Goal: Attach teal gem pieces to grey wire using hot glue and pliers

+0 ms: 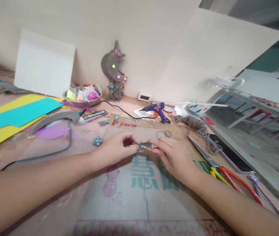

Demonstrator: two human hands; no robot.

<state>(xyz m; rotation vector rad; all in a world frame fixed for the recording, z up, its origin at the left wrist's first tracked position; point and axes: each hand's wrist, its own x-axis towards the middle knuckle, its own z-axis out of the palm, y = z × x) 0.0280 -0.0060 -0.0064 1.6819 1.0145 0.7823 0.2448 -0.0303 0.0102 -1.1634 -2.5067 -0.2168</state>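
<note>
My left hand (119, 148) is closed in a pinch on a small grey-and-turquoise piece (140, 146), held just above the printed sheet (127, 206). Opposite it, my right hand (170, 152) is closed round one end of a slim, shiny, greyish item (147, 145) that meets the piece between my fingertips. Blur and the fingers hide what kind of item it is. A thin grey cord (144, 193) runs down the sheet below my hands. Left of my left hand lies a small grey flower shape with turquoise spots (97, 141).
Right of my hands are scissors (218, 168), a phone (230, 154) and a heap of grey cord (195, 126). Behind lie a blue glue gun (158, 109) and a bowl of coloured clay packets (82, 100). A grey moon ornament (115, 67) leans at the wall.
</note>
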